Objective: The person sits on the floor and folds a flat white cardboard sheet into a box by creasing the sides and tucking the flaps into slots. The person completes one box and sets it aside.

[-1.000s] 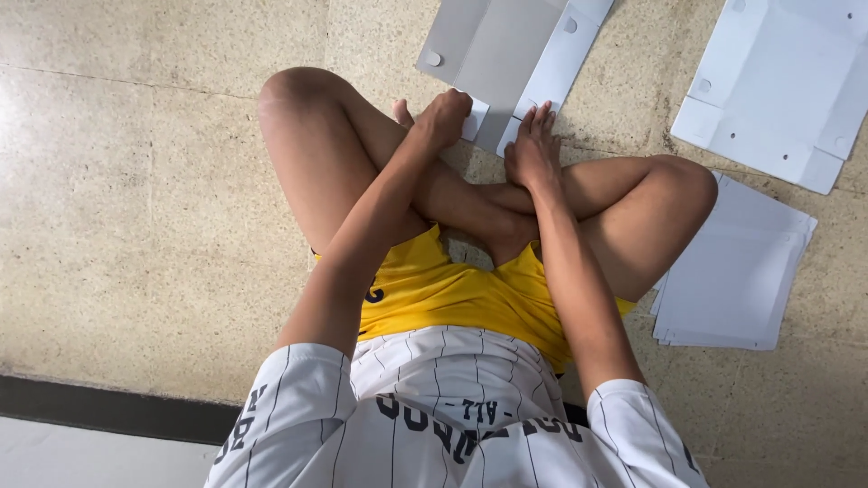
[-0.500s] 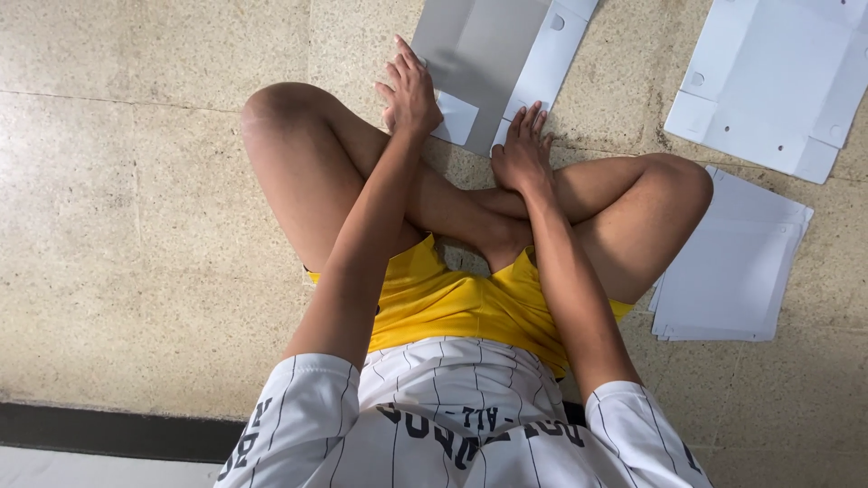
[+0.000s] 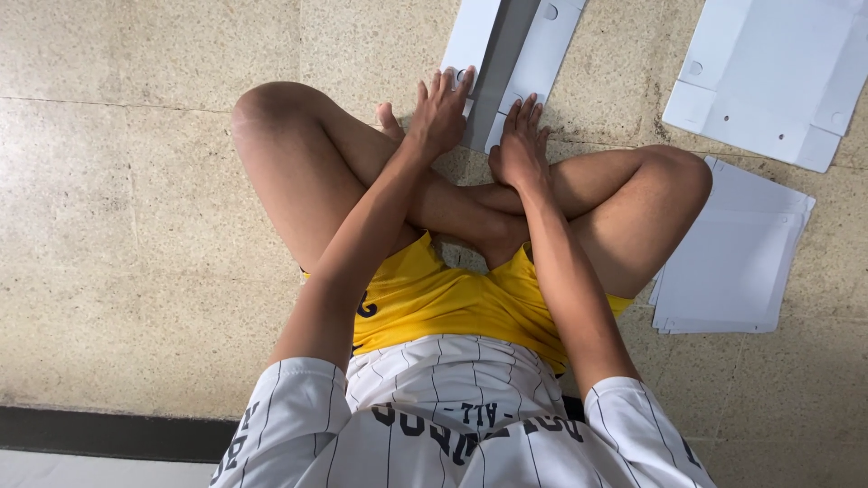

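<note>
**A:** What does the view take in?

**B:** It looks straight down from the head of a person sitting cross-legged on a speckled stone floor point(image 3: 136, 226). They wear yellow shorts point(image 3: 434, 303) and a white pinstriped shirt point(image 3: 452, 425). Both bare arms reach forward over the crossed legs.

**A:** What are the hands on?

**B:** A flat white cardboard sheet point(image 3: 529, 45) with grey panels and small round holes, lying on the floor just beyond the shins and running off the top edge of the view. The left hand point(image 3: 440, 113) lies palm down on its left white flap. Its fingers point(image 3: 452, 86) are spread and nearly straight, pressing flat, gripping nothing. The right hand point(image 3: 522, 149) rests on the near right corner of the same sheet, fingers point(image 3: 524, 113) stretched forward and close together, also flat, with nothing closed inside them.

**A:** So neither hand has hold of the sheet?

**B:** Correct, both only rest on top of it. Whether a thumb hooks under an edge I cannot tell.

**A:** Anything else nearby?

**B:** To the upper right, well apart from the hands, lies a second flat white cardboard piece point(image 3: 778, 72) with folded flaps and punched holes. Just beside the person's right knee point(image 3: 669, 181) sits a neat stack of white sheets point(image 3: 732, 262), its near edge tucked partly behind that knee. A dark strip point(image 3: 108, 434) runs along the floor at the lower left.
</note>
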